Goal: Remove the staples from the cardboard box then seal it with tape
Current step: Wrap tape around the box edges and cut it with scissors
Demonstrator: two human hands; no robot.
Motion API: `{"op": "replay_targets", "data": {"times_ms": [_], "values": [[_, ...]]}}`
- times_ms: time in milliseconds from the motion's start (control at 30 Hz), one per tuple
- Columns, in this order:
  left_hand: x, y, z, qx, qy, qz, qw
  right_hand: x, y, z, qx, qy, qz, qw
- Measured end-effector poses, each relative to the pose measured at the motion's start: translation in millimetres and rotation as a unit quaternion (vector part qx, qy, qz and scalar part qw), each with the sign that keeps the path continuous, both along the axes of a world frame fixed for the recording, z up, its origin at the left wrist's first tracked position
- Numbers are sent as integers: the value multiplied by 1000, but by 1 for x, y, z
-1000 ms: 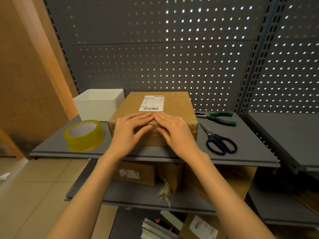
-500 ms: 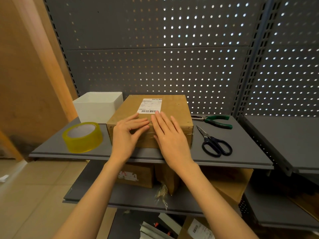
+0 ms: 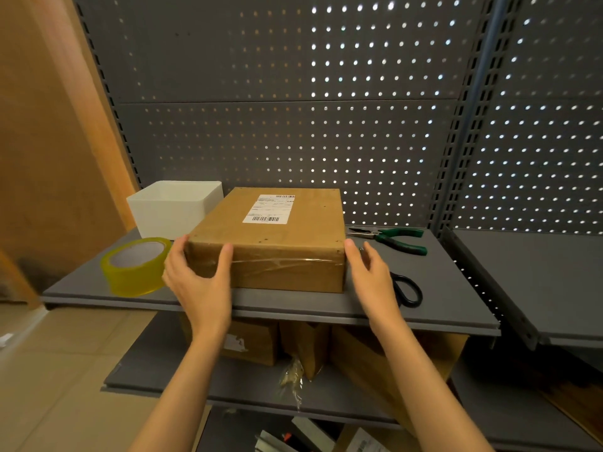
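A: Box (image 3: 277,238) of cardboard sits between the hands, one white label (image 3: 270,208) with barcode on top; the print is too small to read.

B: Left hand (image 3: 199,282) holds its near left corner, right hand (image 3: 372,278) is beside it with straight fingers. One tape roll (image 3: 135,265) left of the left hand; one scissors (image 3: 403,288) and one pliers (image 3: 393,239) beyond the right.
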State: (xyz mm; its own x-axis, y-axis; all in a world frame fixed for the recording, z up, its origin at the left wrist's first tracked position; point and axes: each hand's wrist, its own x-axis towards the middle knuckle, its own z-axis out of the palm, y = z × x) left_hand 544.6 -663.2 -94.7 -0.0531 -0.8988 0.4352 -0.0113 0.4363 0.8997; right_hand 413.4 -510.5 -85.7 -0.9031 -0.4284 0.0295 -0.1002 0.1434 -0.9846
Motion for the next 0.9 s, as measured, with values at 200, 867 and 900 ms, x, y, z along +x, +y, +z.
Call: {"op": "replay_targets", "data": {"times_ms": [200, 867, 900], "values": [[-16, 9, 4, 185, 45, -40, 981, -9, -12, 5, -82, -130, 96, 983], [-52, 49, -19, 156, -3, -12, 988, 0, -6, -22, -78, 6, 99, 992], [-51, 49, -21, 147, 1, -11, 989, 1, -6, -24, -80, 23, 98, 992]]}}
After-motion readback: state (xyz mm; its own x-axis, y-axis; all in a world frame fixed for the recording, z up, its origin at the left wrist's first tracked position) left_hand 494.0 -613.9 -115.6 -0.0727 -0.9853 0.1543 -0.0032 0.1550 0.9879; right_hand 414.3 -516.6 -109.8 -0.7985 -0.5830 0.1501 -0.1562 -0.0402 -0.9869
